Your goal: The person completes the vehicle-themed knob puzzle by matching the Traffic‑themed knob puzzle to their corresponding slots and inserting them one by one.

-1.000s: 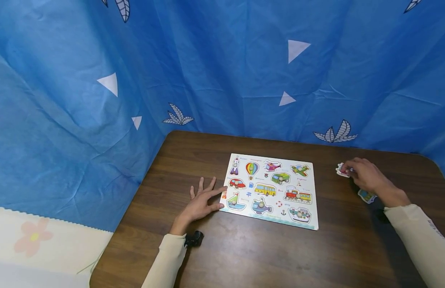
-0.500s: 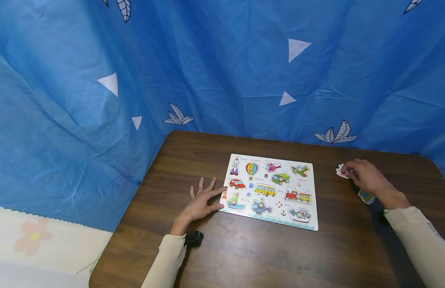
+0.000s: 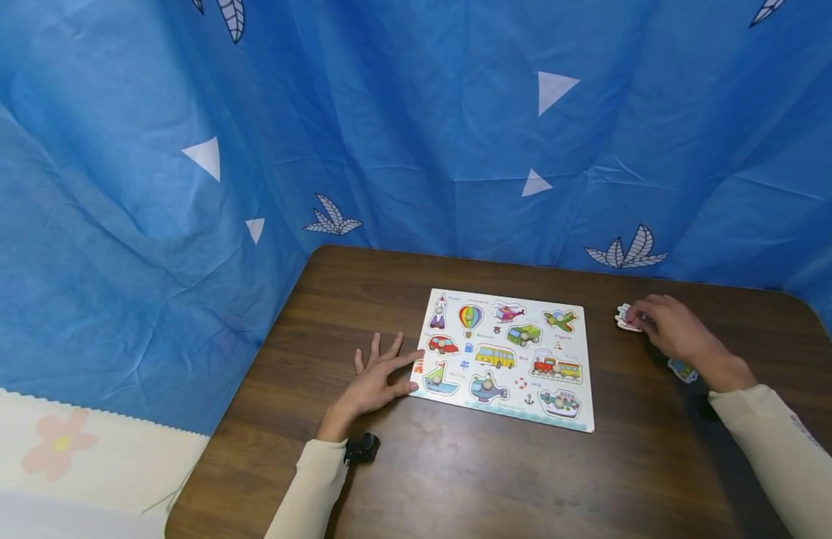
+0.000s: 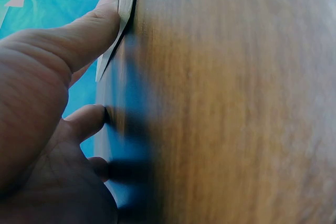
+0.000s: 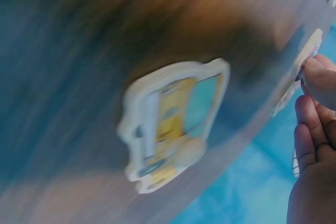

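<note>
A white puzzle board (image 3: 510, 412) with vehicle pieces lies on the brown table in the head view. My left hand (image 3: 372, 385) rests at its left edge, fingers spread, with thumb and index finger touching the board. Off to the right of the board, my right hand (image 3: 675, 329) pinches a white and pink puzzle piece (image 3: 626, 320). The right wrist view shows this puzzle piece (image 5: 312, 45) between thumb and fingertips, tilted up; its picture is mostly hidden. Below that hand lies another puzzle piece (image 3: 682, 371), yellow and blue-green, with a round wooden knob (image 5: 190, 150).
The brown wooden table (image 3: 470, 479) has rounded corners. A blue curtain (image 3: 416, 135) with white shapes hangs along its back and left side. Pale flowered cloth (image 3: 86, 457) shows at the lower left. A black camera (image 3: 364, 448) sits on the left wrist.
My right hand has shifted slightly to the left, carrying the white and pink puzzle piece along. The left hand and the board stay where they were.
</note>
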`<state>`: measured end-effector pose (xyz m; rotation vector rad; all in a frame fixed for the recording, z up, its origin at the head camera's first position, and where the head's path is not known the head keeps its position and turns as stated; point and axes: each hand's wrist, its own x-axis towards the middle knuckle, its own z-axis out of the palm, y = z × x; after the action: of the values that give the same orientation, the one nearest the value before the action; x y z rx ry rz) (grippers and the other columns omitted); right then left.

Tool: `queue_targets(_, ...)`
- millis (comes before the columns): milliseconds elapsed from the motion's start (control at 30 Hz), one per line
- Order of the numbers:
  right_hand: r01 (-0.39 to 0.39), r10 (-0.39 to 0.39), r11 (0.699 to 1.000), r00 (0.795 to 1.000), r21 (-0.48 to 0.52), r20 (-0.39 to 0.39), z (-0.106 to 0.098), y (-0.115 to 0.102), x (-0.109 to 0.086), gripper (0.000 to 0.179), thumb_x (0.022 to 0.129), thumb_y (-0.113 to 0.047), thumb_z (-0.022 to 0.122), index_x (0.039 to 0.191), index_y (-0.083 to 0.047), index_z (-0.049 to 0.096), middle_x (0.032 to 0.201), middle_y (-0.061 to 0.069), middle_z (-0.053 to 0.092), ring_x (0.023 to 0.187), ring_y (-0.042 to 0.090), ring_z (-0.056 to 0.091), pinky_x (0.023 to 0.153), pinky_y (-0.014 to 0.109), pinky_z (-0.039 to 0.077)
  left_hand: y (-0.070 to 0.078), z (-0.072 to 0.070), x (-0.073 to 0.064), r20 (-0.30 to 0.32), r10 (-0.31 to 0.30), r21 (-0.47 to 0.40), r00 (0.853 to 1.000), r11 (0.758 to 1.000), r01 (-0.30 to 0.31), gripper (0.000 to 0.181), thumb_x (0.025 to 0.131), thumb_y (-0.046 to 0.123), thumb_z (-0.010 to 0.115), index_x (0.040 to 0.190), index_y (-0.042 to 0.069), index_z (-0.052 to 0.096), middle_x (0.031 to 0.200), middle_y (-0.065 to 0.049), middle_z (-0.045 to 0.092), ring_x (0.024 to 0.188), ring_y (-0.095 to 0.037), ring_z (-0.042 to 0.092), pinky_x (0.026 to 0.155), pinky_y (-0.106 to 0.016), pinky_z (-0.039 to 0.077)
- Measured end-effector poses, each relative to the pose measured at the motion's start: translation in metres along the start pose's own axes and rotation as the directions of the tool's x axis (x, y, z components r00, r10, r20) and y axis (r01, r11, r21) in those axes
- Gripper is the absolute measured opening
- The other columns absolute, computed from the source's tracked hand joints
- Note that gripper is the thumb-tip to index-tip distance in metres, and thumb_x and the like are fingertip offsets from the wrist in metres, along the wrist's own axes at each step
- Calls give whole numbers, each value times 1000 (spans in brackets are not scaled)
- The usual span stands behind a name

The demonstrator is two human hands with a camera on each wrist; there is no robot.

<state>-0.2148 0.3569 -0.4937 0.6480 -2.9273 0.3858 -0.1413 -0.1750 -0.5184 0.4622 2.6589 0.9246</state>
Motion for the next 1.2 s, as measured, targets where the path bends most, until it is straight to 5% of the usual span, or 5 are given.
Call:
queue_targets(633,183,-178,979,981,84,-72,5,-54,38,17,85,11,70,92,-4,70,92,10,66,85,27,59,72,46,50,0,-1,0,-3,2,-10,1000,1000,-2,61,92,37,72,148,33,50,167,-11,12,152,-44,-17,110,-74,-13)
queue_targets(1200,161,-172,977,983,137,67,17,-107,80,12,91,3,68,99,-6,72,100,10,67,92,26,56,81,43,52,0,0,0,-2,-12,-8,1000,1000,12,61,91,38,72,148,34,50,168,-9,12,152,-43,-18,110,-73,-14)
